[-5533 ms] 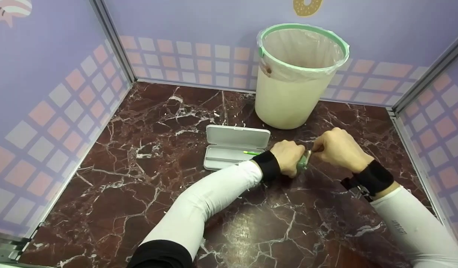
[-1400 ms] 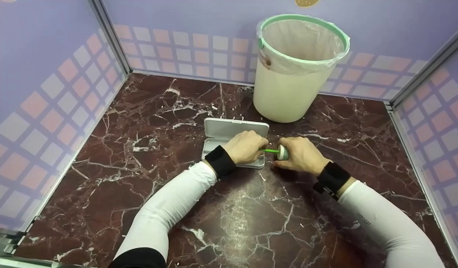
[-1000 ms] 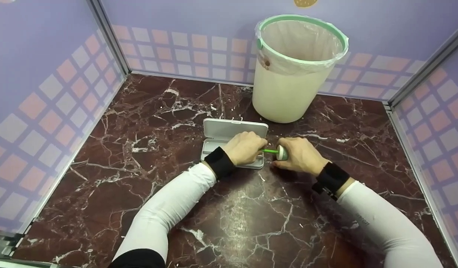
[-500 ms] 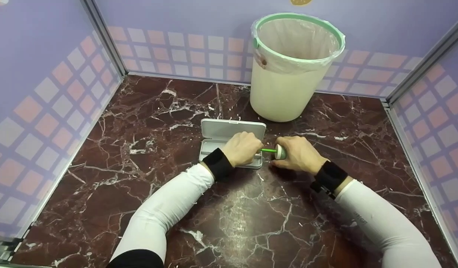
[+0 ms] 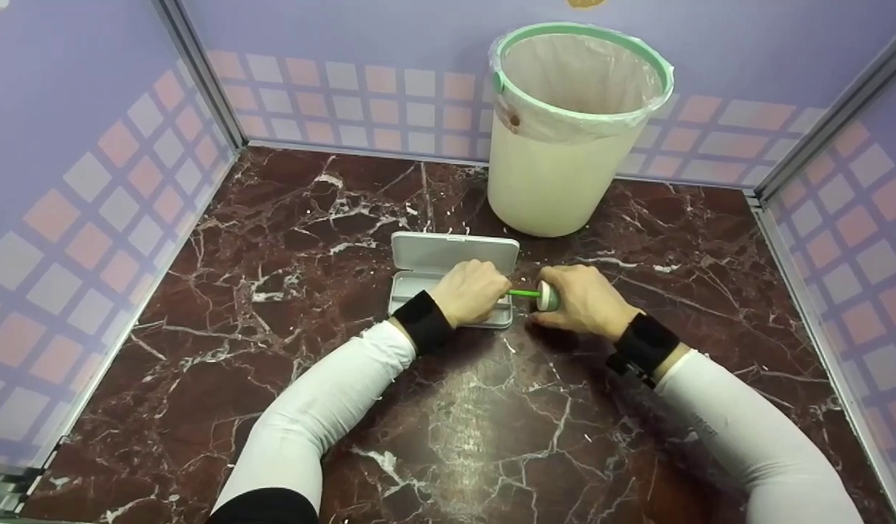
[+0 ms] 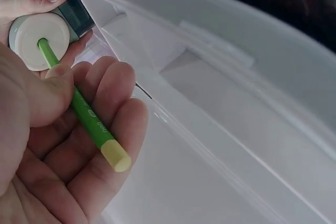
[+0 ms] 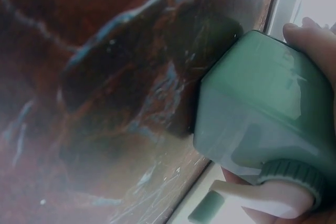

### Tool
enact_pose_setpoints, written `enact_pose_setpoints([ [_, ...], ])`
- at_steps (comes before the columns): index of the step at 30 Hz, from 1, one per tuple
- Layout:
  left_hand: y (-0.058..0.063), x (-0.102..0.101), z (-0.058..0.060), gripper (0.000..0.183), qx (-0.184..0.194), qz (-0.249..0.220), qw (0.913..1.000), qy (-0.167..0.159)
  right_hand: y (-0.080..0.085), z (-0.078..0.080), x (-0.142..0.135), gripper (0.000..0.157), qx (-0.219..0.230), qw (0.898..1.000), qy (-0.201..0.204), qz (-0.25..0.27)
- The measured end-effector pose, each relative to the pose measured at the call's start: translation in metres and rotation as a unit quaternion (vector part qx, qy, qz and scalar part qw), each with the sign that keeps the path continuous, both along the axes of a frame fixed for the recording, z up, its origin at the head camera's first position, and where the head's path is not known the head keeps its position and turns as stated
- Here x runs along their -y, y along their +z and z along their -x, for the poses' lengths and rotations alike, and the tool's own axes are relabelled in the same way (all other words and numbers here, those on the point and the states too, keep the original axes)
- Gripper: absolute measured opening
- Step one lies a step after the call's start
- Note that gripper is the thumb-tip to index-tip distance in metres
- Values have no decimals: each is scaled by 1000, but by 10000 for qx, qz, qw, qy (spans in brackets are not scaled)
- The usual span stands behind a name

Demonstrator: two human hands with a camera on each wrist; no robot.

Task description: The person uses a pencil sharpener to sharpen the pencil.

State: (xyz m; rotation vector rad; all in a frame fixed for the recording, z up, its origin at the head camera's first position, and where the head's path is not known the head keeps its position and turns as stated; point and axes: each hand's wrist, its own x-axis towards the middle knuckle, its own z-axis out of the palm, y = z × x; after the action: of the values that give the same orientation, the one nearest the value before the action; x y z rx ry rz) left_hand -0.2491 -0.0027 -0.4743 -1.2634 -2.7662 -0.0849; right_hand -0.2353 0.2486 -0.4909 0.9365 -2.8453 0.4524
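Observation:
My left hand pinches a green pencil between thumb and fingers, its yellow end pointing back over the palm. The other end of the pencil sits in the hole of the white round face of a pencil sharpener. Around the sharpener's green body curls my right hand, holding it close over the table. A white crank with a green knob shows on the sharpener's far end in the right wrist view. The pencil's tip is hidden inside. Beneath my left hand lies an opened pale grey pencil case.
A cream trash bin with a green rim and plastic liner stands behind the hands. Small white bits are scattered on the dark red marbled table. Purple panels enclose the back and sides.
Earlier my left hand held the sharpener, my right hand was at its end, and a pencil lay in the case. The pencil is now in the sharpener; during the last second the hands barely move.

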Motion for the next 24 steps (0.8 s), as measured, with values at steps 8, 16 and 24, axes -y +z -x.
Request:
enact_pose_setpoints([
  [8, -3, -5, -2, 8, 259, -343, 9991, 13, -1, -1, -4, 49, -118, 9999, 9, 28],
  [16, -8, -5, -3, 8, -640, -535, 9964, -176, -3, 0, 1, 50, -108, 9999, -24, -43],
  [24, -7, -5, -3, 11, -714, -287, 9968, -213, -2, 0, 3, 49, 5, 9999, -148, 27],
])
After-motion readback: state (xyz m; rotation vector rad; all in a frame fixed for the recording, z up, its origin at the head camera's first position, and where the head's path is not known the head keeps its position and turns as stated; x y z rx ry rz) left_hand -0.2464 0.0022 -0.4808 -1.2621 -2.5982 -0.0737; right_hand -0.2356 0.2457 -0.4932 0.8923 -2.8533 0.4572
